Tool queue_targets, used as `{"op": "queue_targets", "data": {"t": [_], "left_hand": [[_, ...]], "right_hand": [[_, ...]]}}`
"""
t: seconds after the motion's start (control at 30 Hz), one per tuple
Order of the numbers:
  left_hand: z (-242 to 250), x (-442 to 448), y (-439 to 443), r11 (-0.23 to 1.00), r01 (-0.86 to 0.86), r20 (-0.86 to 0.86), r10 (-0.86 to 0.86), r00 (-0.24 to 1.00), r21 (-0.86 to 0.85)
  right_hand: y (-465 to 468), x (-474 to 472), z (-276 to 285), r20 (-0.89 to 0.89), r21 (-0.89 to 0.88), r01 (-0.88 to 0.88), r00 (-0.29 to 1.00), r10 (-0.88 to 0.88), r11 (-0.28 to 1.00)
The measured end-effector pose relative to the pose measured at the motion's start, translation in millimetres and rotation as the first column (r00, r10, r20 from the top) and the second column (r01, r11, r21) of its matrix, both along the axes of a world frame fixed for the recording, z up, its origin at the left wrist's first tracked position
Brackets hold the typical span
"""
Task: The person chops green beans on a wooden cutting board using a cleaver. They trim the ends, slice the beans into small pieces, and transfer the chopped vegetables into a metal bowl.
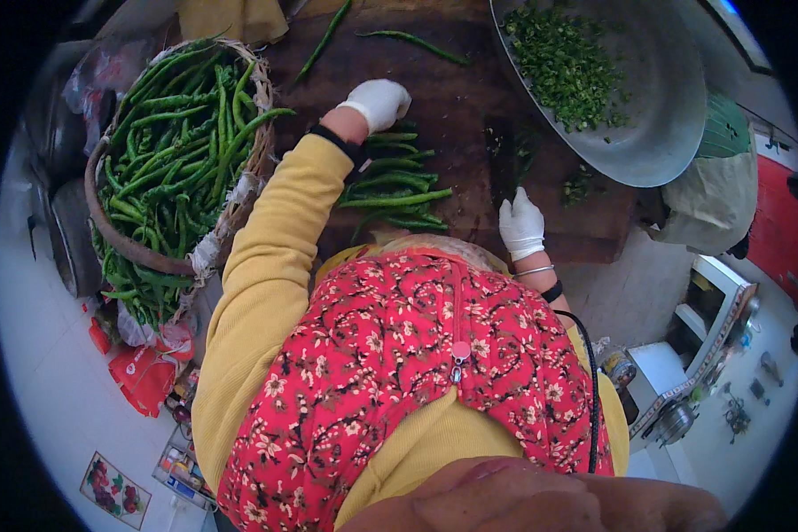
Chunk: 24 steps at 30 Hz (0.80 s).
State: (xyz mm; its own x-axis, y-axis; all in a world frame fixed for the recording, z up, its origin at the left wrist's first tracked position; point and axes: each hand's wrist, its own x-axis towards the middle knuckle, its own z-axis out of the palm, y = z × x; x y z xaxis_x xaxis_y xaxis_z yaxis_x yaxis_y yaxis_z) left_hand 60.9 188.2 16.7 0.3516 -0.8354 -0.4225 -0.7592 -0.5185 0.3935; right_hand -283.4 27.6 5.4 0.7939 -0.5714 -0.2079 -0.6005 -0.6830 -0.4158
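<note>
My left hand (pixel 378 105), in a white glove, is curled over the dark wooden board (pixel 452 93), at the far end of a row of long green peppers (pixel 399 181). Its fingertips are hidden, so I cannot tell if it holds anything. My right hand (pixel 522 226), gloved too, is closed at what looks like a dark cleaver (pixel 501 163); the handle is hidden in the hand. Bits of green pepper lie by the blade. Chopped green pepper (pixel 568 73) lies in a large metal basin (pixel 662 113) at the upper right.
A wicker basket (pixel 261 100) heaped with green peppers stands at the left. Two loose peppers (pixel 415 45) lie at the board's far side, near a tan cloth (pixel 233 20). A filled, pale cloth sack (pixel 711 199) is beside the basin. Red plastic bags (pixel 143 379) are at the lower left.
</note>
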Motion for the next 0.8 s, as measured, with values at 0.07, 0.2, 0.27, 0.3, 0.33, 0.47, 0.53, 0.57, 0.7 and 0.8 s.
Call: {"op": "queue_targets", "data": {"t": [0.07, 0.2, 0.27, 0.3, 0.33, 0.47, 0.53, 0.57, 0.7, 0.8], "left_hand": [[-5, 13, -29, 0.991, -0.034, 0.167, 0.056, 0.984, -0.130], [-13, 33, -80, 0.949, -0.076, 0.371, 0.192, 0.909, -0.305], [-14, 31, -91, 0.979, -0.137, 0.352, 0.182, 0.918, -0.148], [-14, 28, -94, 0.984, -0.168, 0.325, 0.176, 0.929, -0.053], [-14, 21, -94, 0.991, -0.129, 0.357, 0.133, 0.924, -0.036], [-8, -9, -79, 0.994, -0.053, 0.233, 0.074, 0.970, -0.096], [-4, -24, -63, 0.977, -0.019, 0.158, 0.053, 0.986, -0.211], [-3, -32, -60, 0.969, 0.002, 0.129, 0.031, 0.991, -0.249], [-2, -66, -41, 0.961, 0.026, -0.001, -0.028, 1.000, -0.276], [-8, -88, -37, 0.959, 0.083, 0.041, -0.075, 0.996, -0.270]], "right_hand": [[1, 2, -1, -0.032, -0.016, -0.004, 0.999, 0.003, 1.000], [2, 6, 2, -0.074, -0.004, 0.019, 0.997, -0.019, 1.000], [4, 7, 5, -0.075, -0.014, 0.023, 0.997, -0.024, 1.000], [4, 7, 6, -0.076, -0.006, 0.017, 0.997, -0.018, 1.000], [5, 7, 6, -0.088, 0.007, 0.022, 0.996, -0.021, 1.000], [4, 6, 7, -0.073, 0.020, 0.035, 0.997, -0.033, 0.999], [3, 5, 7, -0.067, 0.028, 0.024, 0.998, -0.022, 0.999], [2, 5, 7, -0.050, 0.014, 0.014, 0.999, -0.013, 1.000], [-1, 5, 6, -0.047, 0.043, 0.026, 0.999, -0.024, 0.999], [-4, 3, 3, -0.016, 0.031, 0.013, 1.000, -0.012, 0.999]]}}
